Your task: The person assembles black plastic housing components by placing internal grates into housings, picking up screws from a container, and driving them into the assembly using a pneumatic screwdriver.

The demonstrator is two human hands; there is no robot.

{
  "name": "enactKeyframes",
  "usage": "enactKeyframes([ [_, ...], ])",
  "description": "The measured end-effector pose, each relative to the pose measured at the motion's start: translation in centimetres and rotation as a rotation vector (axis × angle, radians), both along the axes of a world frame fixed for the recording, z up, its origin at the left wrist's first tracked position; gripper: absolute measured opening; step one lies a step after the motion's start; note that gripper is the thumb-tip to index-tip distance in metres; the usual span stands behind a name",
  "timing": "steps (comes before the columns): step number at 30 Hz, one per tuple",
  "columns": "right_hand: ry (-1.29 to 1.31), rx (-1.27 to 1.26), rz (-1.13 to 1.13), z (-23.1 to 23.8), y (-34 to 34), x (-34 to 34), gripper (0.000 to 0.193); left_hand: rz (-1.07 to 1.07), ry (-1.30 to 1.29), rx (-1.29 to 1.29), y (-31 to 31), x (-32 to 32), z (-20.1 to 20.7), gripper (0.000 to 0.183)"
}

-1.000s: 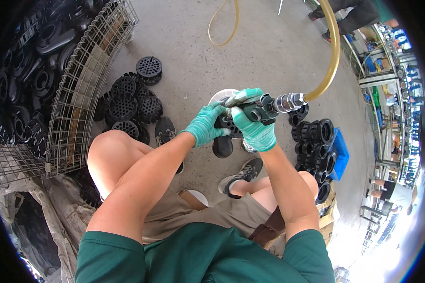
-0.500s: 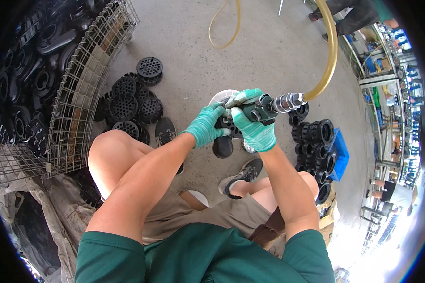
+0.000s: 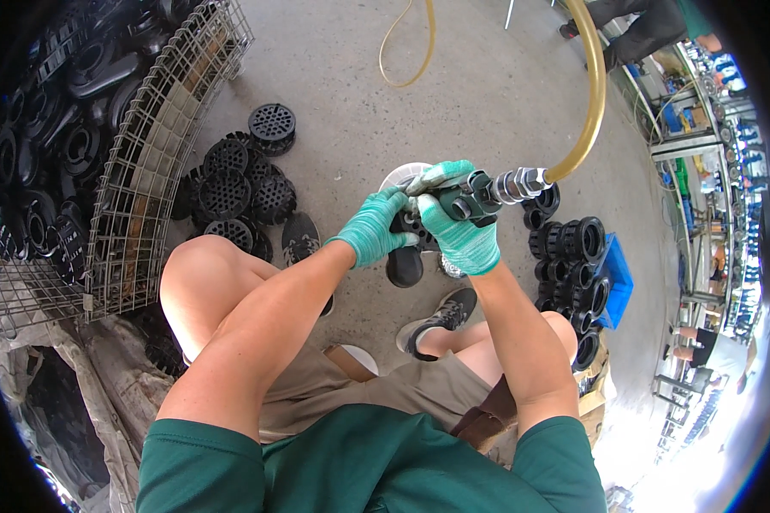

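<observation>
the right hand [image 3: 464, 238], in a green knit glove, is wrapped tight around the dark body of an air tool [image 3: 473, 195], its grip pressed together on the tool, with a metal coupling at the far end where a yellow hose [image 3: 592, 103] joins and arcs away over the concrete floor [image 3: 488, 85]. the left hand [image 3: 370, 229], gloved the same, pinches a black round plastic part [image 3: 405, 256] held just under the tool's nose, above the person's knees and well off the floor. the tool looks stiff and fairly heavy for its size, and the hose probably tugs at its rear, so a full fist around the body seems the sound hold. the plastic part looks light and rigid, best held by its rim. more black grille caps [image 3: 239, 184] lie heaped on the floor beside a wire basket [image 3: 145, 171] at the left, and black ringed parts [image 3: 577, 256] stack by a blue tray [image 3: 618, 282] at the right.
</observation>
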State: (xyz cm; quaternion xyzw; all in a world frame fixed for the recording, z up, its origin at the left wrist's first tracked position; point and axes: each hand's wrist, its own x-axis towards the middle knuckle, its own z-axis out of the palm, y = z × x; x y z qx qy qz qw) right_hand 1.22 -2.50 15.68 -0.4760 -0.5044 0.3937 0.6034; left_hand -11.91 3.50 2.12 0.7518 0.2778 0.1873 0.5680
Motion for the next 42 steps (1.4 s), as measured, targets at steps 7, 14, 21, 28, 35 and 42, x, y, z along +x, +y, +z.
enactKeyframes([
  [7,0.000,-0.006,0.011,-0.2,-0.1,0.2,0.031,-0.022,0.029,0.053,0.0,0.3,0.4,0.054],
  [14,0.012,-0.052,-0.003,0.1,-0.2,0.1,0.031,-0.031,0.044,-0.024,0.2,0.2,-0.2,0.052],
  [21,0.119,0.066,0.007,3.6,-0.6,0.6,0.032,0.103,0.030,0.140,-0.9,-0.1,2.1,0.031],
  [28,0.149,0.023,-0.176,4.9,-1.3,2.7,0.033,0.172,0.059,0.194,-1.9,0.4,2.6,0.023],
  [35,0.079,0.068,-0.288,6.4,-1.6,4.2,0.032,0.265,0.019,0.137,-2.7,0.7,0.1,0.024],
  [42,0.075,0.104,-0.387,6.1,-1.9,6.5,0.033,0.252,0.098,0.192,-3.0,1.0,1.4,0.026],
])
